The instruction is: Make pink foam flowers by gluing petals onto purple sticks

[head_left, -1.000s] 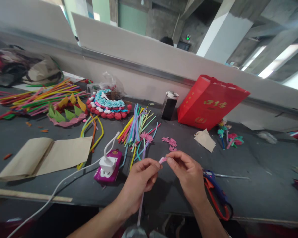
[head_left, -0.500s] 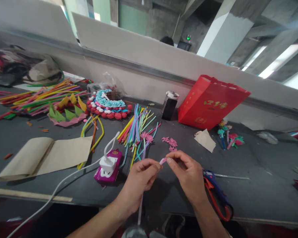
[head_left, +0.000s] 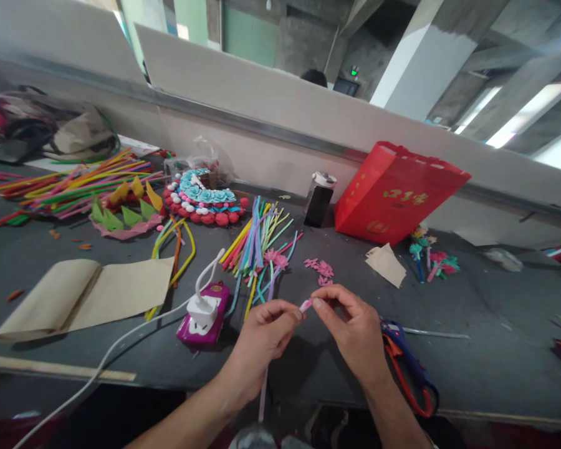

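My left hand [head_left: 268, 337] is closed in a pinch round a pale lilac pipe cleaner [head_left: 262, 396], whose stem hangs below the hand toward the table edge. At its upper end a small pink piece [head_left: 305, 305] pokes out past my left fingertips. The thumb and forefinger of my right hand [head_left: 348, 321] are pressed together at the tip of that pink piece. Just beyond my hands lies a small heap of pink petal-like pieces [head_left: 323, 269]. A pink fringed flower [head_left: 275, 259] rests on a bundle of coloured pipe cleaners [head_left: 260, 234].
Right of my right hand lies a blue and orange glue gun [head_left: 409, 368]. A purple power socket [head_left: 210, 327] with a white cable sits at left, near brown paper [head_left: 131, 287]. Behind stand a bottle [head_left: 320, 199] and a red bag [head_left: 393, 193]. Several finished flowers [head_left: 437, 255] lie at right.
Both hands stay almost in place. The pink piece between my fingertips has turned slightly, and my right fingertips have shifted a touch to the left.
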The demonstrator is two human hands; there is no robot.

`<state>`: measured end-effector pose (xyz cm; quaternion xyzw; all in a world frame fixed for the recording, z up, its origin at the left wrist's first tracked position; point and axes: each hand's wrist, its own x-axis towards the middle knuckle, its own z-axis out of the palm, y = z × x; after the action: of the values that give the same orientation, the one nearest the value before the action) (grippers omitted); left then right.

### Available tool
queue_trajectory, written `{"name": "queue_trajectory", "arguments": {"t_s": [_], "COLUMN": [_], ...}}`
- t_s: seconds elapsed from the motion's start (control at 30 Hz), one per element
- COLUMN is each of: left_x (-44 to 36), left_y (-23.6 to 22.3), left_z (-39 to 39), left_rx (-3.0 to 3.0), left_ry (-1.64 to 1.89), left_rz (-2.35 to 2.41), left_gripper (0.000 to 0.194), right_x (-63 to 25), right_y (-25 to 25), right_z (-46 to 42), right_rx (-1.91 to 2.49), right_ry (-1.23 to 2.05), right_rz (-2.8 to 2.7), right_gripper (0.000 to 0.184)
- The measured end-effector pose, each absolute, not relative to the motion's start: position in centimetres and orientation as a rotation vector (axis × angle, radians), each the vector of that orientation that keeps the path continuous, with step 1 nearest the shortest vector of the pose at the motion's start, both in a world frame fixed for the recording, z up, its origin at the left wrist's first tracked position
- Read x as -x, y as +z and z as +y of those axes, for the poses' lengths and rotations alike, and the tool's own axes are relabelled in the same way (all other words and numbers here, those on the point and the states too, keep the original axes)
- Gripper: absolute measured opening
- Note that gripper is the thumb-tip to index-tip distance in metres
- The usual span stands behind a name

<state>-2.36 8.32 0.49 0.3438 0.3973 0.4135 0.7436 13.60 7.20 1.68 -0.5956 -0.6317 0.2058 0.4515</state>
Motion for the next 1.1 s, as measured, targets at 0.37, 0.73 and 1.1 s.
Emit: {"name": "queue_trajectory", "arguments": {"t_s": [0.37,0.73,1.1], "left_x": [2.6,2.4,2.2], "left_y": [0.2,0.6,0.6], "left_z": [8.3,8.0,7.9], "left_rx": [-0.803,-1.065,-0.901], "left_ry": [0.921,1.015,0.960], "left_rz": [0.869,0.950,0.887], "left_gripper": [0.023,0.023,0.028], "right_x": [-14.9,-14.2,-14.4], "right_y": [2.0,2.7,2.5], "right_z": [6.8,6.7,6.8], "right_rx": [1.342,1.364,1.347], "right_ry": [0.599,0.522,0.539], "right_rz": [-1.290,-1.641,-1.208], "right_gripper": [0.025,0.008,0.019]}}
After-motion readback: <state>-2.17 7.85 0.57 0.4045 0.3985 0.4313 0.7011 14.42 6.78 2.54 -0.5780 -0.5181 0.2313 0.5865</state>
